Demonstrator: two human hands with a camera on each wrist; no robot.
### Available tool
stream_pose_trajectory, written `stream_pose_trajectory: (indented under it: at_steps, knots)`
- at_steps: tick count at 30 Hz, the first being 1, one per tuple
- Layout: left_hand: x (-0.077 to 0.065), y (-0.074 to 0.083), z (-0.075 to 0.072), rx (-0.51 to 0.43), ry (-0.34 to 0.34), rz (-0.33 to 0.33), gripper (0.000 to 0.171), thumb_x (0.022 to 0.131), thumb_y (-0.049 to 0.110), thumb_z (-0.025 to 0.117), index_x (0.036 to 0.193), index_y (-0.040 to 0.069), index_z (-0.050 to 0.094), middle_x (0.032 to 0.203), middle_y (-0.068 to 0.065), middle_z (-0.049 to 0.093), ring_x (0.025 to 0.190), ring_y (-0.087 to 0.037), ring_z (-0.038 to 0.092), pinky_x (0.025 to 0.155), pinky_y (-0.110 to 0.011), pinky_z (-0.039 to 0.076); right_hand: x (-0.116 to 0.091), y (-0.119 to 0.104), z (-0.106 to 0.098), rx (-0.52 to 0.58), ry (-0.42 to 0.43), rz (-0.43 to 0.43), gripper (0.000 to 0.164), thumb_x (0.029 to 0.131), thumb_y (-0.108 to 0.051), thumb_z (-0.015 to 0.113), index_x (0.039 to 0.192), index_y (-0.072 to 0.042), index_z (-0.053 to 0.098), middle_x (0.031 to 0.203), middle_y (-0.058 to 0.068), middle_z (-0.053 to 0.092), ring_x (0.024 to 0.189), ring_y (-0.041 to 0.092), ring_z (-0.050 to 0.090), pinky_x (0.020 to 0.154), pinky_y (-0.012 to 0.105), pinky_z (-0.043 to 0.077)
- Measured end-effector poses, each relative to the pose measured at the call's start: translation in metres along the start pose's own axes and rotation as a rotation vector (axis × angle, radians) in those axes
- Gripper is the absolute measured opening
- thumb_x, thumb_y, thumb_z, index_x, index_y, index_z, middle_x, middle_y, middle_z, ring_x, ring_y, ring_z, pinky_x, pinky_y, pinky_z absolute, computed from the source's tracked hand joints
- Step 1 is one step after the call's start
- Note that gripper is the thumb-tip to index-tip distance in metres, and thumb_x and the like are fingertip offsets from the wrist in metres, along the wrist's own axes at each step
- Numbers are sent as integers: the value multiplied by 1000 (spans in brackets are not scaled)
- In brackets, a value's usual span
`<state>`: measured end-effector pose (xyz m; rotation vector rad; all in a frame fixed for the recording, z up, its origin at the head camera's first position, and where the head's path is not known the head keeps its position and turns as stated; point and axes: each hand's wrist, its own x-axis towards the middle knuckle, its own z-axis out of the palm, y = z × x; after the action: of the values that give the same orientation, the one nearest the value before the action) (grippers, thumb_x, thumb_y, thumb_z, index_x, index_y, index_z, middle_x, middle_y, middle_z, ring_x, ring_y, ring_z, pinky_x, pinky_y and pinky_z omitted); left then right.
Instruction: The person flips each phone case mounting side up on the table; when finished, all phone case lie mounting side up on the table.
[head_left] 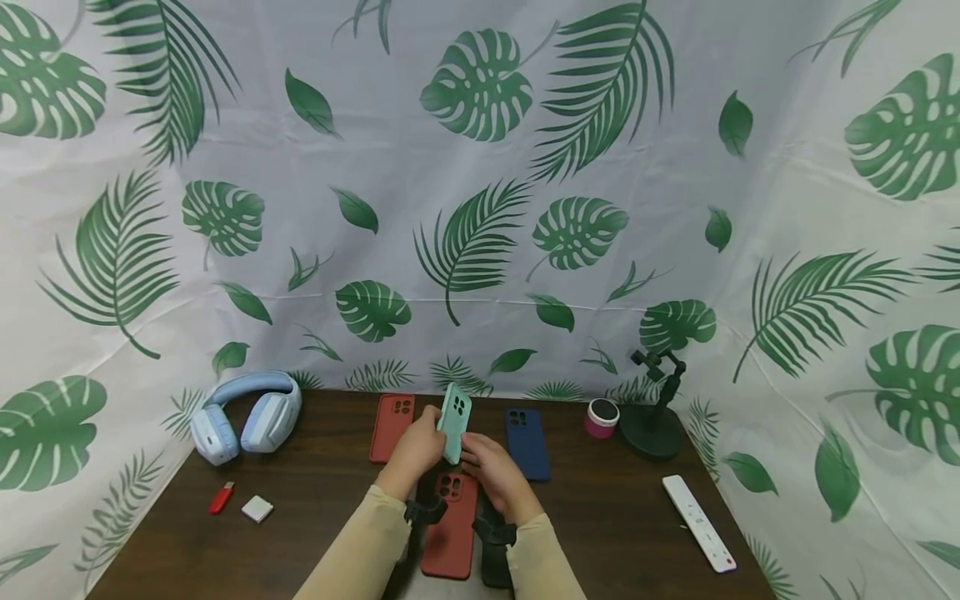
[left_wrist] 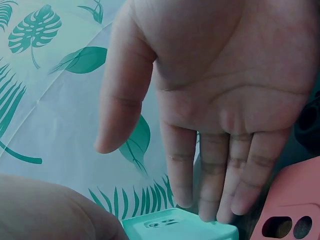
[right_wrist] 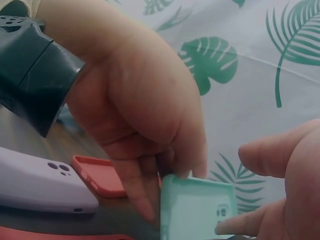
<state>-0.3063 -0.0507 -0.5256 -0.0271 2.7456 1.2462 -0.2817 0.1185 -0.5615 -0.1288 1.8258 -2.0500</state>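
Observation:
A mint-green phone case (head_left: 456,423) is held up above the table, tilted, with its camera cutout at the top. My left hand (head_left: 420,442) pinches it at its left edge; in the right wrist view this hand (right_wrist: 145,105) grips the case's rim. At the lower right edge of the case is my right hand (head_left: 495,467). The left wrist view shows that hand's palm (left_wrist: 225,85), with straight fingers reaching the case (left_wrist: 180,226) and the thumb apart. Below both hands lies a red phone case (head_left: 450,533), partly covered by the wrists.
Another red case (head_left: 386,433) and a blue case (head_left: 527,446) lie behind. A black case (head_left: 495,562) is partly under my right wrist. Blue headphones (head_left: 262,421), a red USB stick (head_left: 221,498) and a white square (head_left: 257,508) are left; a jar (head_left: 601,421), black stand (head_left: 652,432) and remote (head_left: 697,522) right.

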Motion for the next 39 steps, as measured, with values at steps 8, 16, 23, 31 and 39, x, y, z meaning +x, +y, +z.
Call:
stream_pose_trajectory:
  at_steps: [8,16,23,31,39]
  knots:
    - [-3,-1,0,152,-5,69,47,100,21,55,137,-8,53,125,-24,65,98,-29,64,80,-47,51,-1,-2,-4,-82,63,-20,75,104,-49,51,153,5,35,160,26,33,148,45,33,120,56,29]
    - [-4,-11,7,188,-74,168,35,100,28,58,113,-3,68,105,-16,70,97,-30,65,79,-47,51,-4,-4,-9,-181,142,-42,65,106,-45,49,148,4,43,155,25,43,146,41,39,118,54,34]
    - [-6,-7,9,238,-122,115,57,100,35,59,136,-10,57,144,-34,49,132,-50,49,100,-61,46,-4,-4,-8,-207,177,-39,68,103,-49,52,146,3,47,153,23,46,144,40,41,117,53,36]
    - [-12,-7,15,254,-195,150,69,99,39,61,150,-3,43,152,-33,38,140,-53,37,107,-65,39,-7,1,-12,-324,204,32,80,96,-67,51,150,-7,47,155,19,45,139,45,46,112,63,35]
    - [-12,-13,11,230,-187,156,66,100,40,61,151,3,43,153,-31,37,141,-50,38,106,-64,41,-2,2,-10,-394,234,0,76,97,-65,50,147,-9,51,149,16,52,133,40,53,108,60,41]
